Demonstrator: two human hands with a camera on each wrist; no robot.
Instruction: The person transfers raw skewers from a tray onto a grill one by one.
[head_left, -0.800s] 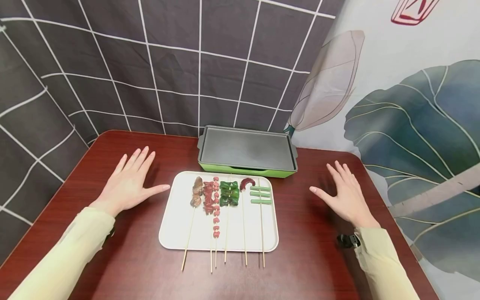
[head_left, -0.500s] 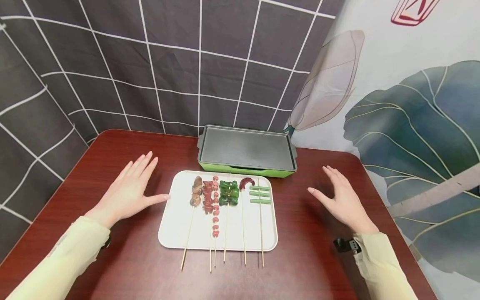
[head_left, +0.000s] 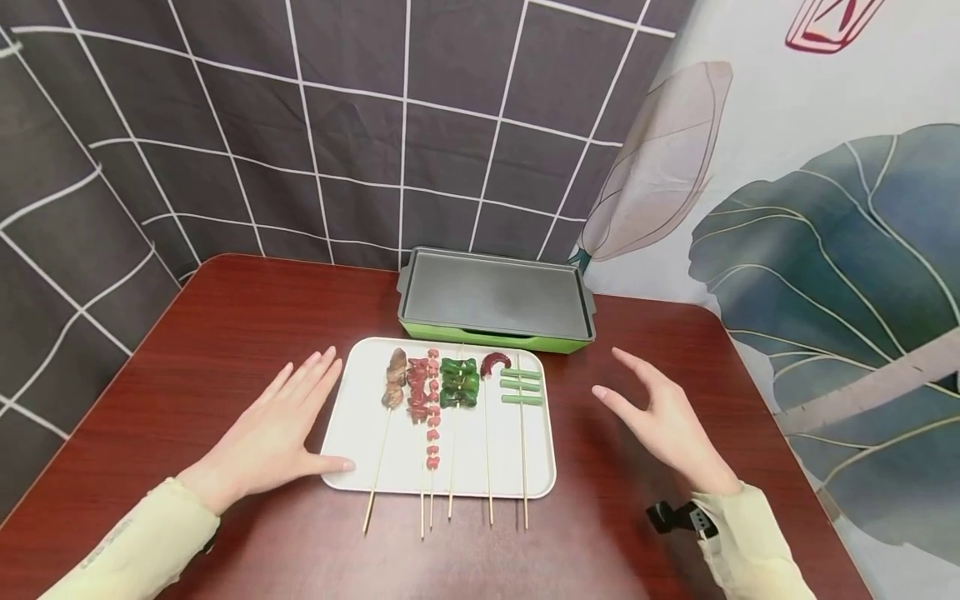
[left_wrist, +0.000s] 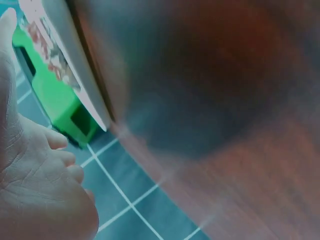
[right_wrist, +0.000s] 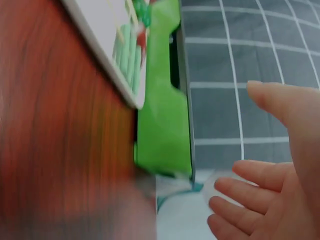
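Observation:
In the head view my left hand (head_left: 270, 429) is beside the white tray (head_left: 470, 467), fingers straight and thumb reaching over the tray's lower left edge; whether it touches cannot be told. To the right of the tray, apart from it, my right hand (head_left: 663, 421) holds nothing, thumb and forefinger spread. Several skewers lie on the tray, sticks past its near edge: brown pieces (head_left: 393, 379), dark red meat (head_left: 417, 392), small red pieces (head_left: 432, 435), green pepper pieces (head_left: 459, 383), a curled dark red piece (head_left: 495, 362) and green stalks (head_left: 521, 400).
Behind the tray stands a green griddle (head_left: 495, 292) with a flat dark plate, close to the tray's far edge. The reddish-brown table (head_left: 247, 308) meets a dark gridded cloth (head_left: 360, 142) at the back. A patterned white cloth (head_left: 765, 92) hangs on the right.
My left hand has moved right and nearer, its thumb now over the tray's edge. My right hand has moved left, toward the tray. The tray and skewers stay in place.

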